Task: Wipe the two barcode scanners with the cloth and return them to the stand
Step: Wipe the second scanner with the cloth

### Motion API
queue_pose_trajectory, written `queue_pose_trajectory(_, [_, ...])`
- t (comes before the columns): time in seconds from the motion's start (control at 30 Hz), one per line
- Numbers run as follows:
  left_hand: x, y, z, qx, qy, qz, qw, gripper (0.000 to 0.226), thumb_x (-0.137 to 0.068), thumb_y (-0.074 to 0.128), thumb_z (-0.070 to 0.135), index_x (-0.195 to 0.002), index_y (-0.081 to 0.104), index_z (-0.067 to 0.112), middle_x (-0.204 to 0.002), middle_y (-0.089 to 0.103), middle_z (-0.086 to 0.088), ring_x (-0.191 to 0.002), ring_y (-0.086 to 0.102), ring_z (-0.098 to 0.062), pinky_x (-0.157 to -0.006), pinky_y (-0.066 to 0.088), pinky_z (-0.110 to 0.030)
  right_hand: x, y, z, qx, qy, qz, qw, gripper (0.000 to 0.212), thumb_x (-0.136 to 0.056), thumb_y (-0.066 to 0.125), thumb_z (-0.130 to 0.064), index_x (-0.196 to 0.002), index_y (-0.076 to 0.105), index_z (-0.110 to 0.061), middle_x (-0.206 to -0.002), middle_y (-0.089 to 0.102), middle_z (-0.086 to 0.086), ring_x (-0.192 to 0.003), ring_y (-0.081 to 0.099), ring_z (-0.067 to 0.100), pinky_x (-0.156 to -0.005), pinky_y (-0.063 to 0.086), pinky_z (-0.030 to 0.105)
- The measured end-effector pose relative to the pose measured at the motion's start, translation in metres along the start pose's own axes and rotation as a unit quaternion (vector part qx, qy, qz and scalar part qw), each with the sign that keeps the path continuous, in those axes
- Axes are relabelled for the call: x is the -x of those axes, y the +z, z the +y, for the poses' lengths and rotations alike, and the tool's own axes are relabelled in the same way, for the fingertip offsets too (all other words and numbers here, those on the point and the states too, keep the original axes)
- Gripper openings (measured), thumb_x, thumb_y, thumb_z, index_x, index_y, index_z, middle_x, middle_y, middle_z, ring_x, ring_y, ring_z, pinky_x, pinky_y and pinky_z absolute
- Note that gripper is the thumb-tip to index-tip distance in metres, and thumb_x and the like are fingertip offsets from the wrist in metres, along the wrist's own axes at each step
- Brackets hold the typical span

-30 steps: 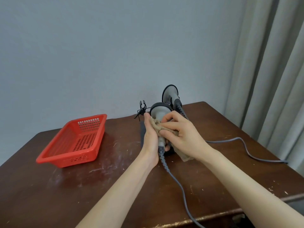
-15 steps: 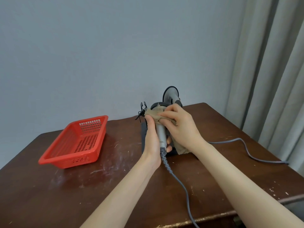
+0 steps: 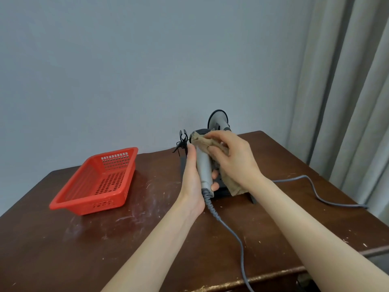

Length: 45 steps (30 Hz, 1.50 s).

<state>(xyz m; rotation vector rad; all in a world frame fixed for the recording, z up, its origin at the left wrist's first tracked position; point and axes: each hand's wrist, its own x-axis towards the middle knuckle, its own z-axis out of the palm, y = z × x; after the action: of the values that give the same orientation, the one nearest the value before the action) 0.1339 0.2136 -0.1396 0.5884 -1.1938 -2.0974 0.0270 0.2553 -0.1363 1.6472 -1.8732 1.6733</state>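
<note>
My left hand (image 3: 192,182) grips the handle of a grey barcode scanner (image 3: 203,167), holding it upright above the table. My right hand (image 3: 233,159) presses a beige cloth (image 3: 202,141) over the scanner's head, which the cloth mostly hides; the rest of the cloth hangs below my palm. A second grey scanner (image 3: 219,120) sits in the stand behind my hands. The empty black clip (image 3: 182,140) of the dark stand (image 3: 223,191) shows just left of the cloth.
A red perforated plastic basket (image 3: 99,184) stands empty on the left of the brown wooden table (image 3: 126,239). Grey cables (image 3: 237,241) run from the held scanner toward the front edge and from the stand to the right (image 3: 315,192). Curtains (image 3: 347,91) hang at the right.
The cloth in my right hand has slid up from the scanner's handle to its head. My left hand keeps its grip on the handle, which now shows bare.
</note>
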Motion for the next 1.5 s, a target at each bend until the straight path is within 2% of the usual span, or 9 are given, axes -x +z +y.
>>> queue_pose_trajectory(0.13, [-0.001,0.002,0.001,0.011,-0.007,0.012,1.0,0.057,-0.087,0.039,0.067,-0.089,0.064,0.016,-0.069,0.053,-0.003,-0.048,0.047,-0.011,-0.036,0.036,-0.016,0.001,0.007,-0.002,-0.001,0.012,0.039,0.999,0.024,-0.087,0.06,-0.012,-0.107,0.067,-0.023,-0.098,0.062,-0.006,-0.092,0.058,0.007,-0.083,0.049,0.029])
queue_pose_trajectory(0.27, [-0.003,-0.001,0.003,0.02,-0.002,0.02,1.0,0.061,-0.089,0.032,0.069,-0.07,0.071,0.026,-0.064,0.059,0.004,-0.056,0.057,-0.009,-0.05,0.04,-0.023,0.017,0.008,-0.009,-0.047,-0.029,-0.049,0.997,0.017,-0.087,0.062,-0.011,-0.098,0.071,-0.018,-0.091,0.058,-0.005,-0.078,0.06,0.011,-0.07,0.051,0.027])
queue_pose_trajectory(0.33, [-0.004,-0.002,0.004,-0.037,-0.008,0.055,0.998,0.052,-0.096,0.023,0.06,-0.077,0.06,0.03,-0.074,0.058,0.007,-0.065,0.058,-0.008,-0.059,0.045,-0.025,0.023,0.01,-0.01,-0.055,-0.047,-0.062,0.995,0.016,-0.087,0.063,-0.014,-0.099,0.072,-0.019,-0.089,0.056,-0.006,-0.071,0.058,0.009,-0.064,0.053,0.03])
queue_pose_trajectory(0.47, [0.002,0.002,0.001,-0.017,0.006,0.047,0.999,0.056,-0.09,0.036,0.068,-0.085,0.07,0.023,-0.079,0.069,0.0,-0.072,0.064,-0.014,-0.062,0.047,-0.029,0.016,0.014,-0.013,-0.004,-0.067,0.043,0.997,0.016,-0.087,0.061,-0.018,-0.1,0.069,-0.019,-0.09,0.054,-0.005,-0.08,0.056,0.008,-0.069,0.052,0.034])
queue_pose_trajectory(0.6, [0.003,0.006,0.001,-0.049,0.016,0.04,0.998,0.056,-0.086,0.042,0.068,-0.074,0.074,0.024,-0.079,0.061,-0.01,-0.065,0.055,-0.021,-0.052,0.039,-0.029,0.001,0.012,-0.021,0.006,-0.049,0.12,0.992,0.022,-0.089,0.057,-0.023,-0.107,0.068,-0.02,-0.093,0.053,-0.004,-0.081,0.054,0.006,-0.069,0.052,0.034])
queue_pose_trajectory(0.73, [0.003,0.006,0.003,-0.066,0.012,0.023,0.997,0.049,-0.087,0.049,0.058,-0.093,0.062,0.011,-0.058,0.05,-0.005,-0.048,0.045,-0.016,-0.038,0.033,-0.021,-0.001,0.011,-0.02,-0.007,-0.007,0.138,0.99,0.02,-0.089,0.059,-0.018,-0.106,0.069,-0.021,-0.091,0.052,-0.01,-0.086,0.053,0.003,-0.075,0.049,0.024])
queue_pose_trajectory(1.0, [0.006,0.003,0.004,0.008,-0.035,0.049,0.998,0.038,-0.094,0.05,0.043,-0.1,0.059,0.007,-0.066,0.055,-0.007,-0.044,0.044,-0.013,-0.032,0.031,-0.017,-0.009,0.005,-0.021,-0.044,0.12,0.135,0.982,0.019,-0.09,0.056,-0.021,-0.105,0.068,-0.021,-0.097,0.06,-0.002,-0.091,0.056,0.012,-0.078,0.042,0.024])
queue_pose_trajectory(1.17, [0.01,-0.002,0.005,0.016,-0.009,0.074,0.997,0.035,-0.095,0.049,0.041,-0.098,0.06,0.008,-0.075,0.056,-0.007,-0.046,0.041,-0.012,-0.032,0.03,-0.018,-0.019,-0.01,-0.003,0.038,0.173,0.133,0.975,0.022,-0.093,0.051,-0.022,-0.11,0.065,-0.02,-0.103,0.056,0.003,-0.092,0.054,0.018,-0.079,0.038,0.027])
queue_pose_trajectory(1.5, [0.004,-0.002,0.012,-0.024,0.014,0.107,0.994,0.036,-0.096,0.046,0.045,-0.096,0.062,0.013,-0.075,0.063,-0.006,-0.06,0.057,-0.016,-0.05,0.046,-0.028,0.006,0.013,-0.006,-0.029,0.013,0.02,0.999,0.023,-0.087,0.062,-0.007,-0.105,0.072,-0.017,-0.093,0.058,0.001,-0.086,0.057,0.009,-0.077,0.046,0.015])
